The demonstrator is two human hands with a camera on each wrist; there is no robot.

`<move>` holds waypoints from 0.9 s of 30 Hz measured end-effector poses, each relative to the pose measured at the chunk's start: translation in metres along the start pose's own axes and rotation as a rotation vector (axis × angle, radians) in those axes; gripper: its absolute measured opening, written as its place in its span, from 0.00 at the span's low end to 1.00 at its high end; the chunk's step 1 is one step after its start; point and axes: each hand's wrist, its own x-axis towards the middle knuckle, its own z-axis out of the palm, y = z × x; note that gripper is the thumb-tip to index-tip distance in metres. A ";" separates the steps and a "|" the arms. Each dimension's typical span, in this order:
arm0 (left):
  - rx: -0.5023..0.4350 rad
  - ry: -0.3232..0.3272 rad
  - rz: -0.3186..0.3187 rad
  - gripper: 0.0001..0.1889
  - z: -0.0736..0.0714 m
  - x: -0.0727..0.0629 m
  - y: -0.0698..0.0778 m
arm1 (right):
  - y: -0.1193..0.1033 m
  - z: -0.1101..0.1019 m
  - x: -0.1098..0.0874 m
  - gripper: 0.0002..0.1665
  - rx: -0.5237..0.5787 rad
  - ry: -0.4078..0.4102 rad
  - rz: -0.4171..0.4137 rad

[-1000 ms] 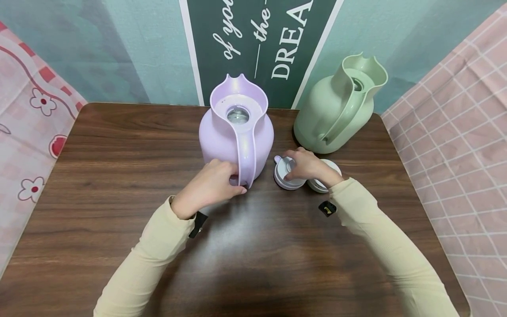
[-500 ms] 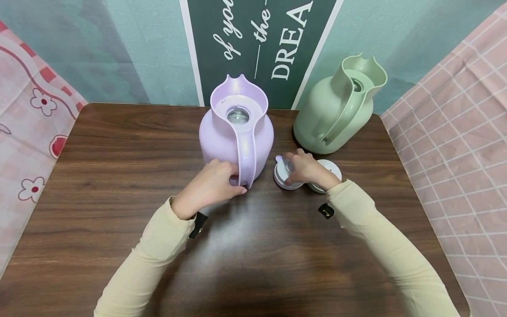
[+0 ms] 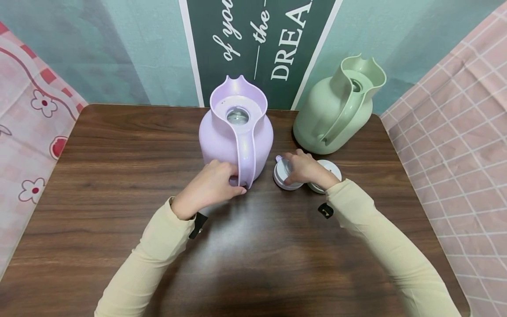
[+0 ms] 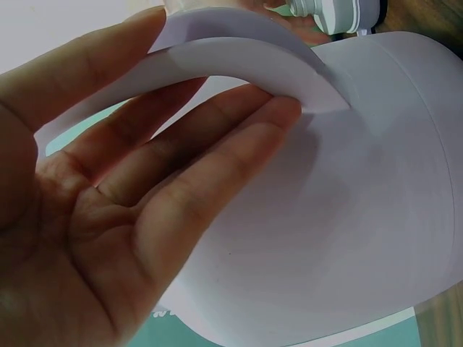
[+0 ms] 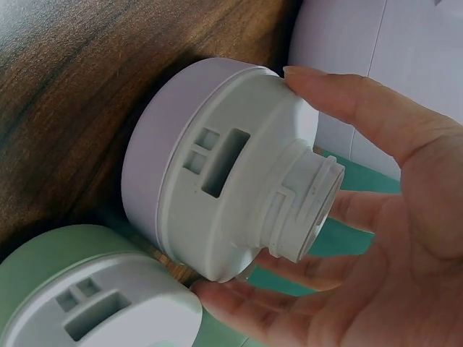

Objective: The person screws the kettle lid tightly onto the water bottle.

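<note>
A lilac thermos jug [image 3: 218, 141] stands upright with its top opening uncovered. My left hand [image 3: 211, 182] holds the lower part of its handle [image 3: 247, 154]; in the left wrist view the thumb lies along the outside and the other fingers reach through behind it. To the right, a lilac-and-white jug lid [image 5: 210, 166] lies upside down on the table, threaded neck up. My right hand [image 3: 305, 169] spans this lid from above, thumb at one edge and fingers round the far side. Beside it rests a green-and-white lid [image 5: 79, 260], also upside down, partly under the right hand in the head view.
A green thermos jug [image 3: 317, 114], uncovered too, stands at the back right, just behind the lids. The brown wooden table [image 3: 119, 149] ends at a teal cloth backdrop [image 3: 150, 53]. Pink tiled cloth [image 3: 455, 132] borders the right side and flowered cloth [image 3: 31, 127] the left.
The right hand and forearm have shifted very slightly at the lilac lid. The left hand stays on the jug handle, and both jugs and lids keep their places.
</note>
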 end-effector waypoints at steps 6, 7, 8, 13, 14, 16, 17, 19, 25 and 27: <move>-0.006 -0.002 -0.005 0.06 0.000 -0.001 0.000 | -0.002 -0.001 0.001 0.47 -0.004 -0.009 0.007; -0.005 -0.003 -0.005 0.06 -0.001 -0.001 0.000 | -0.002 0.000 0.001 0.46 -0.007 -0.009 0.007; -0.004 -0.003 -0.004 0.06 -0.001 -0.001 0.000 | -0.002 0.000 0.001 0.46 -0.010 -0.008 0.008; 0.003 -0.004 0.002 0.06 0.000 -0.001 0.000 | -0.002 0.000 0.002 0.45 -0.021 -0.001 0.006; 0.004 -0.005 0.004 0.06 0.000 0.000 -0.001 | -0.002 0.000 0.002 0.45 -0.019 0.001 0.005; 0.001 -0.004 0.007 0.06 0.000 0.000 -0.001 | -0.002 0.001 0.002 0.44 -0.011 0.005 -0.002; 0.001 -0.005 0.010 0.06 -0.001 0.000 -0.001 | -0.001 0.001 0.002 0.44 -0.006 0.007 -0.007; -0.002 -0.003 0.021 0.06 -0.001 0.000 -0.002 | 0.000 0.000 0.002 0.44 0.002 0.010 -0.016; -0.021 0.004 0.039 0.07 -0.001 0.000 -0.004 | 0.001 -0.004 -0.003 0.43 0.007 0.020 -0.047; -0.026 0.006 0.038 0.07 -0.001 0.000 -0.005 | 0.001 -0.006 -0.005 0.43 0.006 0.023 -0.051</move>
